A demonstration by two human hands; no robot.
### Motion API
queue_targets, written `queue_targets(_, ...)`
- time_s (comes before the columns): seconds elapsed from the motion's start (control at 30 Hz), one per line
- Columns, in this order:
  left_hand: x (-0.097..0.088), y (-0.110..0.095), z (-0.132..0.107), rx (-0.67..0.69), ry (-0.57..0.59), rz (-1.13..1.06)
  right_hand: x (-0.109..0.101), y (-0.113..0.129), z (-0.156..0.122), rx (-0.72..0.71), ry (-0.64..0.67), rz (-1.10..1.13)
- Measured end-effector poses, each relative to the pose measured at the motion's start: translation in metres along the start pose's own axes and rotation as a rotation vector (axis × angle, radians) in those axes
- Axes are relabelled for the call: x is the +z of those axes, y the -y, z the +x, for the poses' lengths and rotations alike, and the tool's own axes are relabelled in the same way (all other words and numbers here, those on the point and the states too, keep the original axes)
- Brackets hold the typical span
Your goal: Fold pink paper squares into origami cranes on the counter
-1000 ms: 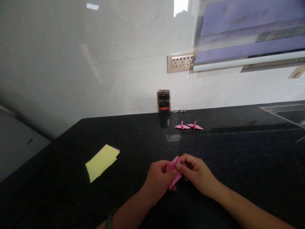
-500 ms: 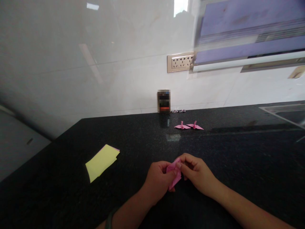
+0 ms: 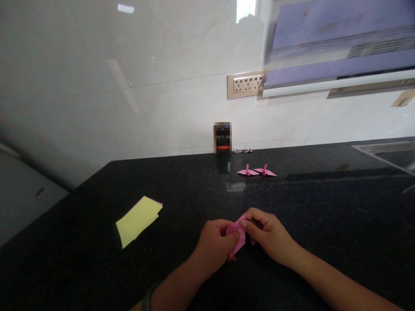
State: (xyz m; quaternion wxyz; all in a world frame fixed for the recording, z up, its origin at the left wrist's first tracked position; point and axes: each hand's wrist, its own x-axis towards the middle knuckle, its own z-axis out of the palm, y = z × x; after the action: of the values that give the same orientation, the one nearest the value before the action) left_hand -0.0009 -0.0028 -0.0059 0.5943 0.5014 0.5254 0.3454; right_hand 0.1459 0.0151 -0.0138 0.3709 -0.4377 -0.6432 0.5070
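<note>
A small folded pink paper (image 3: 236,239) is pinched between both my hands just above the black counter (image 3: 292,203). My left hand (image 3: 215,246) grips its lower left side with curled fingers. My right hand (image 3: 267,235) pinches its upper edge with thumb and forefinger. Much of the paper is hidden by my fingers.
Two finished pink paper cranes (image 3: 256,171) sit further back on the counter. A stack of yellow paper sheets (image 3: 138,219) lies to the left. A small dark box (image 3: 222,138) stands against the white wall under a socket strip (image 3: 245,85). A sink edge (image 3: 385,149) shows at far right.
The pink paper's top tip has been folded down lower between my fingers. Both hands stay in about the same place.
</note>
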Motion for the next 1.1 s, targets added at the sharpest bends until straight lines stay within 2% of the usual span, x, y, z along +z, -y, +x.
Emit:
queue_targets(0.23,-0.0036,0.0012,0.0000,-0.020,0.074,-0.034,-0.0013,-0.0015,0.0003,0.021,0.033,0.076)
queue_targets(1.1,-0.0059,-0.0019,-0.0005,-0.031,0.117,0.054,-0.0007,-0.0017,0.0006,0.061,0.073,0.152)
